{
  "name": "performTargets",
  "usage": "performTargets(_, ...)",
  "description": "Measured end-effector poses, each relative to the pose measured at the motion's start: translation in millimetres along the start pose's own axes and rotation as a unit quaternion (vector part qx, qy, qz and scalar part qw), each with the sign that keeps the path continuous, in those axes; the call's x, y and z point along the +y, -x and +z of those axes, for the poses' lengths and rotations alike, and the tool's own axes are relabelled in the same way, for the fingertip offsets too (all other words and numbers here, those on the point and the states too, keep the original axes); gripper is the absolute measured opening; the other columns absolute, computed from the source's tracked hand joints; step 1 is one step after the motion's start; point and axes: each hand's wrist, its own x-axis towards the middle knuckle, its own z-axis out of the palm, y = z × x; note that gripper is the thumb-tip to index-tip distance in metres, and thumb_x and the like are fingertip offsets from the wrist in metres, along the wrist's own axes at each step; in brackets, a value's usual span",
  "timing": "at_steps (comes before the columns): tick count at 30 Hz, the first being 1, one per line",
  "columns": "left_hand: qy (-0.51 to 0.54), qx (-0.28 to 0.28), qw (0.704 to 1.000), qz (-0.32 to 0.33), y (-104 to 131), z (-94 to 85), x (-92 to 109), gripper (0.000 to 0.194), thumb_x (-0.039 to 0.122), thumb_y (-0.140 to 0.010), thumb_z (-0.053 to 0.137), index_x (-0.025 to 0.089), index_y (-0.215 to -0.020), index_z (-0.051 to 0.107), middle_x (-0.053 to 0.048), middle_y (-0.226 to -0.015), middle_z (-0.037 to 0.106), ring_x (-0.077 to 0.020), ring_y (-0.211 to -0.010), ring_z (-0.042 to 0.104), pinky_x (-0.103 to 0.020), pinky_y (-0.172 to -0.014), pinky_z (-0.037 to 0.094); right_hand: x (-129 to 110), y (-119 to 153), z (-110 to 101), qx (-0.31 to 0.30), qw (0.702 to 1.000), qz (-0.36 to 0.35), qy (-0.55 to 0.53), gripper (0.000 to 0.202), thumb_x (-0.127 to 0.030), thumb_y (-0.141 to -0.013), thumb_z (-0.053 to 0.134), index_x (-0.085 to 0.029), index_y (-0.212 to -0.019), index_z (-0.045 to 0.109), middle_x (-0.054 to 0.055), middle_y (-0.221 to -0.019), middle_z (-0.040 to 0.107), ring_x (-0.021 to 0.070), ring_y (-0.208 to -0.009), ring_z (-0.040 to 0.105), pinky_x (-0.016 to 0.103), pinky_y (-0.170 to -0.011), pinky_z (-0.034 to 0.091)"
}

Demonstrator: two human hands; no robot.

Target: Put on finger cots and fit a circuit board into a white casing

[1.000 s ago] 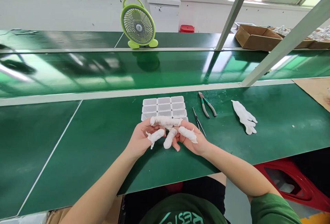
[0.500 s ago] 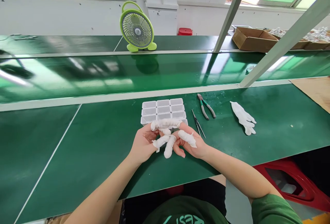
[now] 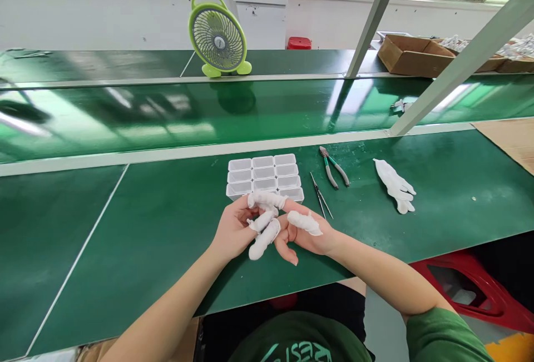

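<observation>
White finger cots cover several of my fingertips on both hands. My left hand (image 3: 234, 228) comes in from the left, its cotted thumb and index closed on the right hand's covered fingers. A finger cot (image 3: 265, 239) on a right-hand finger points down and left, close under the left thumb. My right hand (image 3: 311, 234) has its fingers apart, with another finger cot (image 3: 304, 222) on its thumb and at least one lower finger bare. Just beyond the hands lies a clear compartment box (image 3: 263, 173). Where exactly the fingertips touch is partly hidden.
Tweezers (image 3: 321, 195) and green-handled pliers (image 3: 334, 167) lie right of the box, a white glove (image 3: 395, 185) farther right. A green fan (image 3: 219, 39) stands across the bench. Cardboard boxes (image 3: 417, 56) sit at the back right, behind a slanted metal post (image 3: 463, 67).
The finger cot between my hands has swung left and now slants down to the left. My right hand's bare finger reaches slightly lower. The camera view has shifted a little.
</observation>
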Motion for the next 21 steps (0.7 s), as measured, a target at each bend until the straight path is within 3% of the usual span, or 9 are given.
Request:
performTargets(5, 0.044, 0.048, 0.998, 0.018, -4, -5.1, -1, 0.033, 0.023, -0.061, 0.088, 0.019, -0.092, 0.078, -0.001, -0.071, 0.070, -0.0124, -0.059, 0.060, -0.021, -0.053, 0.050, -7, 0, -2, 0.087, 0.995, -0.043, 0.026, 0.072, -0.052, -0.093, 0.061, -0.019, -0.152, 0.035, -0.004, -0.062, 0.065, 0.0133, -0.044, 0.053, 0.025, -0.049, 0.040)
performTargets(9, 0.021, 0.035, 0.999, 0.023, -4, -5.8, 0, 0.029, 0.023, -0.061, 0.088, 0.020, -0.088, 0.079, 0.000, -0.064, 0.067, -0.0110, -0.053, 0.056, -0.021, -0.050, 0.047, -7, -2, -1, 0.151, 0.986, -0.032, 0.063, 0.077, -0.047, -0.089, 0.070, -0.020, -0.152, 0.035, -0.008, -0.051, 0.059, 0.0128, -0.044, 0.050, 0.025, -0.052, 0.038)
performTargets(21, 0.053, 0.023, 0.998, 0.031, -5, -11.3, -1, 0.026, 0.024, -0.066, 0.081, 0.020, -0.092, 0.080, -0.001, -0.066, 0.068, -0.0118, -0.057, 0.056, -0.024, -0.056, 0.048, -8, -2, 2, 0.138, 0.989, -0.023, 0.040, 0.076, -0.034, -0.088, 0.062, -0.019, -0.156, 0.030, -0.007, -0.057, 0.061, 0.0138, -0.044, 0.053, 0.026, -0.051, 0.039)
